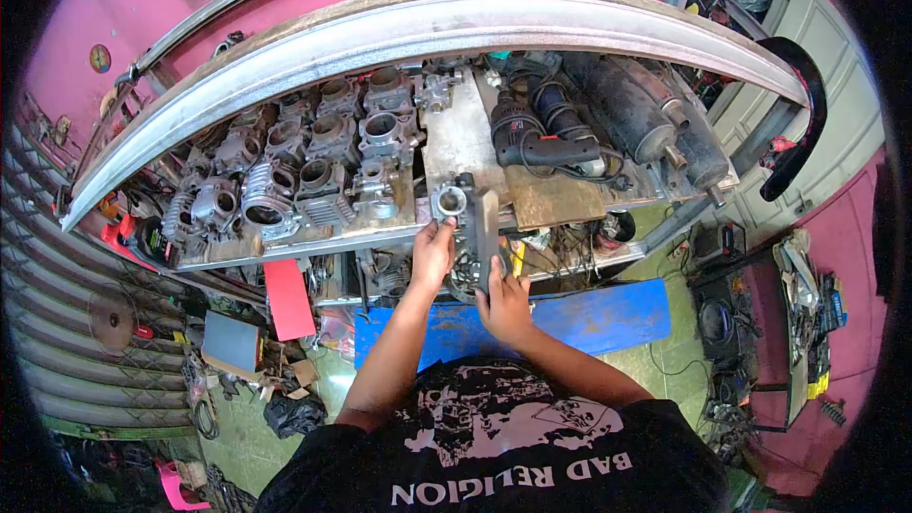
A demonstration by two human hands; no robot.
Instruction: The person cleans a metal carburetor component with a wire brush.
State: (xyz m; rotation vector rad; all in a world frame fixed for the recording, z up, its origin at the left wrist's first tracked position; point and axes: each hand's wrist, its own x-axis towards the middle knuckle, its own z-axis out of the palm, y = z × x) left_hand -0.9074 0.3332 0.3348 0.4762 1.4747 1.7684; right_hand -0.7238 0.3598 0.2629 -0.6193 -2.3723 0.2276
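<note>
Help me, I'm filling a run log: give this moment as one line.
left hand: holding metal part | right hand: gripping long bar beside it | bench: castings toward left, power tool toward right

The left grip (434, 252) holds a metal part (464, 230).

Two grips (434, 255) (506, 304), one blue board (589, 318)
</note>
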